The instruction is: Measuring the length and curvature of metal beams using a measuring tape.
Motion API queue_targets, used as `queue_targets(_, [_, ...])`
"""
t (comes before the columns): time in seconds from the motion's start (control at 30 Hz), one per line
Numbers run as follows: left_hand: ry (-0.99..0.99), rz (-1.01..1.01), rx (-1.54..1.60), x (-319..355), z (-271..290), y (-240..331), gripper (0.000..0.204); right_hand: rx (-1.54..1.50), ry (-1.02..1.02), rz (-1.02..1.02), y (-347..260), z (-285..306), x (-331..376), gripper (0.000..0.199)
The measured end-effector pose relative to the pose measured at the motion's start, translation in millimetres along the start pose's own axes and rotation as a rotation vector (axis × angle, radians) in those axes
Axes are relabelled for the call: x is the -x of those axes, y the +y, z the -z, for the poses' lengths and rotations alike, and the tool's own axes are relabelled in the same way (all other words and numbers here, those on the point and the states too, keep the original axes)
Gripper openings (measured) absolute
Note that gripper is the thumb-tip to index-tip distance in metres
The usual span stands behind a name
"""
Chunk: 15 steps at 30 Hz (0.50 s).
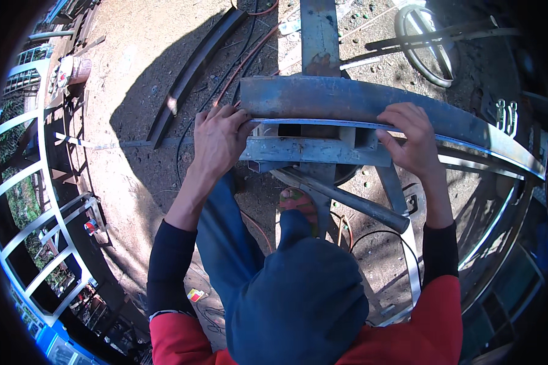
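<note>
A long steel bar [323, 97], with a broad brown and blue-grey face and a thin bright near edge, stretches from the middle off to the right. At its left end my left hand [220, 137] is closed over the near edge, knuckles up. Farther right, my right hand [411, 137] grips the same edge with fingers on top and thumb below. Beneath the bar is a metal stand [313, 149] with square-tube parts; how the bar rests on it is partly hidden. A round pipe [359, 204] slants out from under the stand toward me.
A dark steel channel [192, 76] lies on the dirt at the far left, near hoses [240, 67]. A wheel rim [426, 45] and bars lie far right. A white metal frame [45, 164] borders the left side. My sandalled foot [298, 207] is below the stand.
</note>
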State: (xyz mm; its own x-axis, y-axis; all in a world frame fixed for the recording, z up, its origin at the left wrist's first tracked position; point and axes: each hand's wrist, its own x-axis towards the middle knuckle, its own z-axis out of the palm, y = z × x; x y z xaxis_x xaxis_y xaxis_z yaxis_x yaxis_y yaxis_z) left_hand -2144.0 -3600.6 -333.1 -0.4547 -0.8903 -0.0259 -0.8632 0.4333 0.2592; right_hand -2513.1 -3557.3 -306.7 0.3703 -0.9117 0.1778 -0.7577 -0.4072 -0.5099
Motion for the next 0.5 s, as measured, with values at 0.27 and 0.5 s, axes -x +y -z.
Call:
queue_targets(0.27, [-0.079, 0.046, 0.038, 0, 5, -4, 0.019, 0.088, -0.099, -0.006, 32, 1, 18, 0.018])
queue_targets(0.5, [-0.109, 0.084, 0.054, -2, 5, -3, 0.022, 0.121, 0.035, 0.024, 43, -9, 32, 0.011])
